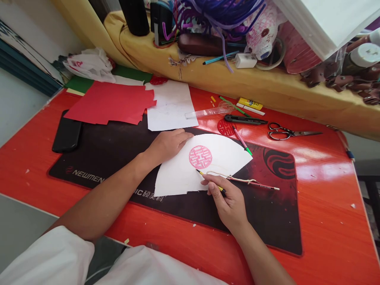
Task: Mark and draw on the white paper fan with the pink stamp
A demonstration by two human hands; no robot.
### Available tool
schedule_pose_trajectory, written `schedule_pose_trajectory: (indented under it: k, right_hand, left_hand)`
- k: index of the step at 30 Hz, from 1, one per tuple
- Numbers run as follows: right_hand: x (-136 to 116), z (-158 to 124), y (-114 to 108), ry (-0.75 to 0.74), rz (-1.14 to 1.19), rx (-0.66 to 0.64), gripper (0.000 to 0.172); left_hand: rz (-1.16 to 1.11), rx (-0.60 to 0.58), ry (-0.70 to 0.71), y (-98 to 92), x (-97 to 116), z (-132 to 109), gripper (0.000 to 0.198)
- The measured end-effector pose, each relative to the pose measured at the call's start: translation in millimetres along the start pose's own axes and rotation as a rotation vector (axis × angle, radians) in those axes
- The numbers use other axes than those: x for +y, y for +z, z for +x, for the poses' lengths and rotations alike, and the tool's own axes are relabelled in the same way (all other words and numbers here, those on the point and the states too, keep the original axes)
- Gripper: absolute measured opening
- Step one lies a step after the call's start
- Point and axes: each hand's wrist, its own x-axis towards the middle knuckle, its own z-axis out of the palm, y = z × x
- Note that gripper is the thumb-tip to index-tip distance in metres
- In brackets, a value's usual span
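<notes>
The right hand (228, 204) is working at a white paper fan shape (175, 180), its fingers grasping a yellow pencil (211, 181) with the tip resting on the paper. The left hand (168, 146) is lying flat, fingers relaxed, steadying the fan, which is sitting on a black-and-red mouse mat (267, 221) mid-desk (326, 206). A pink circular double-happiness motif (200, 156) is showing on the smooth paper, and a thin pale cord (228, 178) is crossing its lower right edge.

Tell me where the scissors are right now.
In the head view, the steel scissors lie on the orange desk, right of the black utility knife and just beyond the mouse mat.
</notes>
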Motion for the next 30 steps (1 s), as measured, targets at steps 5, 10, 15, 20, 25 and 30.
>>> schedule_pose_trajectory:
  k: [5,10,15,20,25,30]
  right_hand:
    - [-0.2,-0.2,-1.7,-0.010,-0.007,-0.017,0.026]
    - [-0.8,-0.1,-2.4,-0.009,0.005,-0.020,0.028]
    - [-1.1,0.2,-1.2,0.014,0.010,-0.008,0.031]
    - [0.0,0.3,-0.3,0.019,0.016,0.003,0.030]
    - [0.6,0.4,-0.1,0.020,0.014,0.010,0.030]
    - [-0.5,0.9,-0.6,0.011,-0.004,0.003,0.030]
  left_hand:
    - [0.006,-0.008,-0.005,0.1,0.2,0.0,0.038]
    - [0.006,-0.003,-0.006,-0.3,0.6,-0.2,0.039]
    - [0.009,0.004,0.006,-0.2,-0.1,-0.4,0.038]
    - [0.013,-0.011,0.005,-0.8,-0.1,-0.2,0.037]
    - [0.023,-0.006,0.002,0.0,0.6,0.4,0.037]
    - [0.025,-0.014,0.005,0.7,-0.4,0.3,0.037]
